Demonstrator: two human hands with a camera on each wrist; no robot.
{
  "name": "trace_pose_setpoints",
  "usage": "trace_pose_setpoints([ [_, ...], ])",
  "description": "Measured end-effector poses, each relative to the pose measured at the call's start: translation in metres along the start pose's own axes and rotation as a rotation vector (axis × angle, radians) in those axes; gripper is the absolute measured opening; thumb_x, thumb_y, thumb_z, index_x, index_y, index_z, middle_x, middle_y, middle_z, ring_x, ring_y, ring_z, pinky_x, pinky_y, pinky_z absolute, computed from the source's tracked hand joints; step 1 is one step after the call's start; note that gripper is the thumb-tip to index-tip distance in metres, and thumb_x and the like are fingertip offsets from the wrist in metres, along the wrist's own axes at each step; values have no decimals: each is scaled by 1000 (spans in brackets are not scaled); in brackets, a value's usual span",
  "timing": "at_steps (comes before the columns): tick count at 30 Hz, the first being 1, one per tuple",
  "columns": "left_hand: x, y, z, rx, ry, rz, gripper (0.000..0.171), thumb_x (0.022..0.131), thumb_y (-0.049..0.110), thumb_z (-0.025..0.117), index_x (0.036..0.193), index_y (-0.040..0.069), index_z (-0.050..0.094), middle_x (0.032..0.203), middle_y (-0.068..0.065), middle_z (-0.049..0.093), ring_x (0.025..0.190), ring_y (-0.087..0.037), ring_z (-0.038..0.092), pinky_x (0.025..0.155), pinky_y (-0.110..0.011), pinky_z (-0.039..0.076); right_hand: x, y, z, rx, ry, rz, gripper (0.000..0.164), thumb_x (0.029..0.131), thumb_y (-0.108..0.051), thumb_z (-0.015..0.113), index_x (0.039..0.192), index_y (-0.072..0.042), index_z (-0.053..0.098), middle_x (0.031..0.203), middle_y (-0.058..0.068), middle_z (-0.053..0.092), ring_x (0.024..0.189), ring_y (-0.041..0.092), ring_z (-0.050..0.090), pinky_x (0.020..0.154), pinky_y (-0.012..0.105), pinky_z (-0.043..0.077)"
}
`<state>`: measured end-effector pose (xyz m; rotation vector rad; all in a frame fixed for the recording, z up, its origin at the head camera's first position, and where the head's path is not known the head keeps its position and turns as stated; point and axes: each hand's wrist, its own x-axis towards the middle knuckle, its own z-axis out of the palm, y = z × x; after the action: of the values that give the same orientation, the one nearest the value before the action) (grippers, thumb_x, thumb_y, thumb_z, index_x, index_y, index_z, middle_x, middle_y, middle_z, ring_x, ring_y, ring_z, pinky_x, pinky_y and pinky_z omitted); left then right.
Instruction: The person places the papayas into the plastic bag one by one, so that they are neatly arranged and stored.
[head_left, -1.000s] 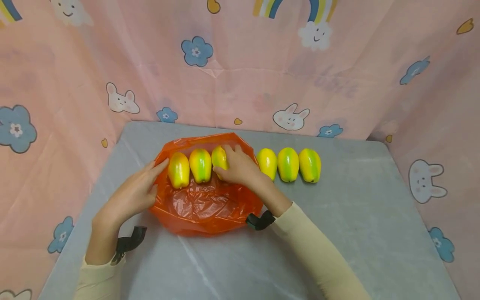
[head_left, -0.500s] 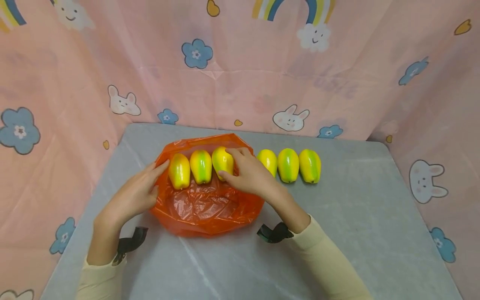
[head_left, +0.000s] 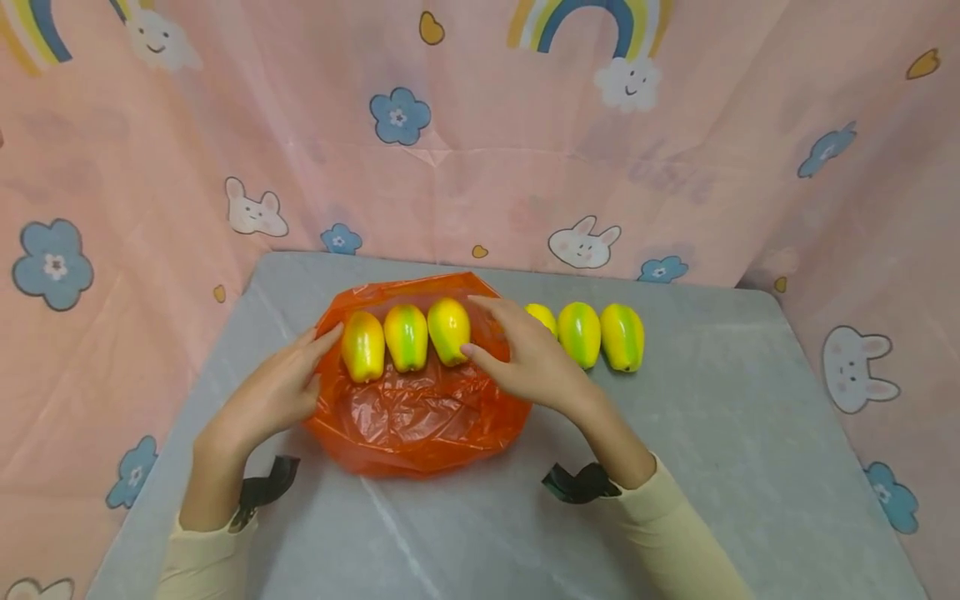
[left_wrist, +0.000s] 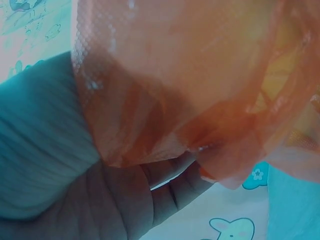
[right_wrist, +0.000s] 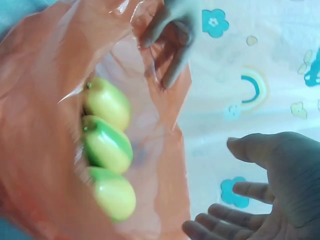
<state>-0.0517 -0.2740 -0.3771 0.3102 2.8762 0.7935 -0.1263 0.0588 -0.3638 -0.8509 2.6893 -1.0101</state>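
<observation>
Grey tabletop (head_left: 720,475) bears an orange bag (head_left: 420,458); the left hand (head_left: 273,387), fingers parted, should steady its left side while the empty right hand (head_left: 540,362), fingers spread, clears its right.

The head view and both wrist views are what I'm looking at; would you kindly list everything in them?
Backdrop cloth: one, pink, behind and beside the table.
Printed flowers: several, blue, on the cloth.
Printed rabbits: several, white, on the cloth.
Printed rainbows: two in the head view, multicoloured, at its top edge.
Printed clouds: two in the head view, white, beside the rainbows.
Table: one, grey, under the bag.
Plastic bag: one, orange-red, mouth open.
Bagged fruits: three, yellow-green, inside the bag.
Loose fruits: three, yellow-green, right of the bag, leftmost partly hidden.
Wrist pieces: two, black, at the wrists.
Sleeves: two, cream, head view's bottom edge.
Left hand: one, at the bag's left rim.
Right hand: one, at the bag's right side, holding nothing.
</observation>
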Motion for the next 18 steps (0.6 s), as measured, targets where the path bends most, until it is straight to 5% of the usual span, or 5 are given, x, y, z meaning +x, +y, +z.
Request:
trace_pose_setpoints([
  [7,-6,-3,-1,5,9,-21,78,88,-9,54,163,-1,35,171,-30,29,140,-51,51,97,-57,59,-18,19,-9,71,132,-20,58,100,-28,72,153,-13,53,153,11,58,136,32,61,103,52,61],
  [18,-1,0,1,13,17,26,78,87,-10,54,163,-1,36,170,-28,33,147,-50,46,109,-64,52,-46,69,-32,-10,375,11,52,100,-21,71,149,-7,58,149,17,61,132,39,60,108,64,54],
])
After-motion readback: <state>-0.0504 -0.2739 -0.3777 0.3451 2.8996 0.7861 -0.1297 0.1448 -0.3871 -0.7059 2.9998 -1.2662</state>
